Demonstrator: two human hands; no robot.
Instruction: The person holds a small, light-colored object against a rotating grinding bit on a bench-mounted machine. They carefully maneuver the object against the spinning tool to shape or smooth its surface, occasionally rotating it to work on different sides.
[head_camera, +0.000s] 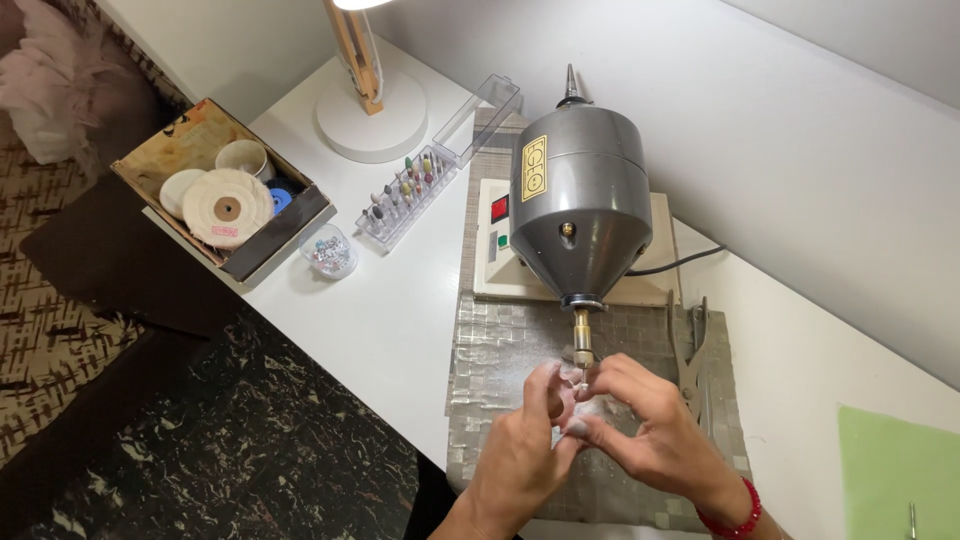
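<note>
A grey polishing motor (580, 190) sits on a cream base (655, 285) at the middle of the white table (380, 300). Its brass spindle (582, 338) points toward me, with a small bit at the tip. My left hand (525, 450) and my right hand (645, 425) meet just below the spindle tip. Together their fingertips pinch a small pale object (578, 385) against the bit. The object is mostly hidden by my fingers. A red bead bracelet (735, 520) circles my right wrist.
A silver checkered mat (500, 350) lies under the hands. Pliers (692, 345) rest to the right of the spindle. A clear case of burrs (410, 190), a small jar (328, 250), a box of buffing wheels (225, 190) and a lamp base (370, 115) stand on the left. A green sheet (895, 470) lies at right.
</note>
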